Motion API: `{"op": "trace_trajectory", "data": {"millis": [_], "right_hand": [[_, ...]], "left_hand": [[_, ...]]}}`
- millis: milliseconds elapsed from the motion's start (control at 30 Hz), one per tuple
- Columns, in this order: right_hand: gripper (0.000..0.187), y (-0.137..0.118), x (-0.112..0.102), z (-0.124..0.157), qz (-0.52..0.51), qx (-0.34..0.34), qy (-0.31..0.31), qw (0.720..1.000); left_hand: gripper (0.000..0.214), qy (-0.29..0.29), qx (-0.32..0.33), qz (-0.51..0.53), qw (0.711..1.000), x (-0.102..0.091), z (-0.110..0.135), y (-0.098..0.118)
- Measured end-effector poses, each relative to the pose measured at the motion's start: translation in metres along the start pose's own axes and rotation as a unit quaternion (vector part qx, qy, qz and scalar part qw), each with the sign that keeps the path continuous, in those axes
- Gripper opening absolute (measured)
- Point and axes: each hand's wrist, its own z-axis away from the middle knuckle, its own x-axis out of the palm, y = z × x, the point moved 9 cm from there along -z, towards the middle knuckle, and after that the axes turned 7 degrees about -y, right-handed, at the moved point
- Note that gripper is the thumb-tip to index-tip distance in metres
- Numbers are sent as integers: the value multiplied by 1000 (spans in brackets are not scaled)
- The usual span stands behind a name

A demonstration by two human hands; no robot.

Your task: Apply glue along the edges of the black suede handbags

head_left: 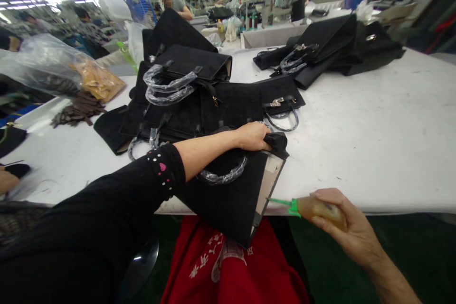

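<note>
The white worktop (374, 147) spreads beneath and beyond the fingers of the person's left hand (251, 136), and lies beyond those of the right hand (351, 221). A heap of black bags (231, 102) lies just beyond the left fingers and off to their left, some with film-wrapped handles. A second black heap (331, 50) rests farther off, ahead of the right fingers. Below the left fingers, a red garment (203, 266) with white lettering covers the person's lap.

The bag (224, 204) being worked on hangs from the left fingers toward the person, its lower corner past the worktop's near edge and over the garment. The left fingers are closed on its upper edge, beside a bunched black flap (276, 143); their tips are partly hidden. A pale panel (266, 183) shows along the bag's side, below those fingers.

Well to the left of both hands lies a pile of brown strips (78, 109). The right fingers are wrapped around an amber bottle (317, 211). In front of them, its green nozzle (281, 201) points left at the pale panel; whether the tip touches cannot be told.
</note>
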Motion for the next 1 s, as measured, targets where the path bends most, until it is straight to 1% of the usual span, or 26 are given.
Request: {"op": "trace_trajectory", "data": {"millis": [33,67,100,167,200,233,300,333,367,467,500,533,633,667,700,767,800,833,900,933,1000], "right_hand": [[33,-2,5,1,-6,-9,-21,1000],[34,-3,7,3,-9,-14,-27,999],[34,-3,6,4,-9,-16,-15,1000],[35,-2,-3,7,-1,-10,38,999],[35,-1,-5,9,3,-6,51,999],[35,-1,-4,9,3,-4,44,999],[34,-1,2,8,0,-6,5,1000],[34,-2,3,8,-2,-8,-3,1000],[34,-2,2,7,-3,-10,5,1000],[34,0,-13,6,6,-3,87,996],[35,1,-14,6,10,0,95,995],[34,1,-13,5,12,2,85,996],[34,-4,4,5,4,-14,-1,1000],[35,-6,7,6,1,-20,-15,1000],[35,-9,7,8,1,-23,-12,1000],[36,-11,4,12,10,-14,19,1000],[36,-12,4,14,13,-7,21,1000],[35,-13,7,14,10,-2,9,1000],[35,-17,17,16,-3,-3,-40,999],[35,-19,19,17,-7,-6,-49,999],[37,-21,15,19,2,-10,-20,1000]], "left_hand": [[25,0,2,2,1000,0,0,0],[25,-1,1,4,1000,0,1,0],[23,-1,-1,6,1000,-1,1,0],[21,1,-7,8,1000,-2,2,1],[21,2,-8,7,1000,-3,2,1],[21,2,-8,5,1000,-3,3,2],[23,1,-7,2,1000,-3,3,3],[23,2,-6,4,1000,-4,3,4],[23,3,-8,5,1000,-4,4,4],[21,4,-20,4,1000,-4,4,2],[21,3,-21,2,1000,-4,4,2],[23,2,-20,1,1000,-3,4,2],[25,5,-15,3,1000,-3,4,2],[25,7,-17,3,1000,-3,4,2],[24,10,-20,5,1000,-3,5,1],[22,14,-23,9,1000,-4,5,0],[22,15,-20,10,1000,-4,5,0],[22,16,-17,12,1000,-4,5,1],[22,15,-14,14,1000,-4,5,2],[22,14,-17,14,1000,-4,6,2],[22,9,-25,11,1000,-4,6,2]]}}
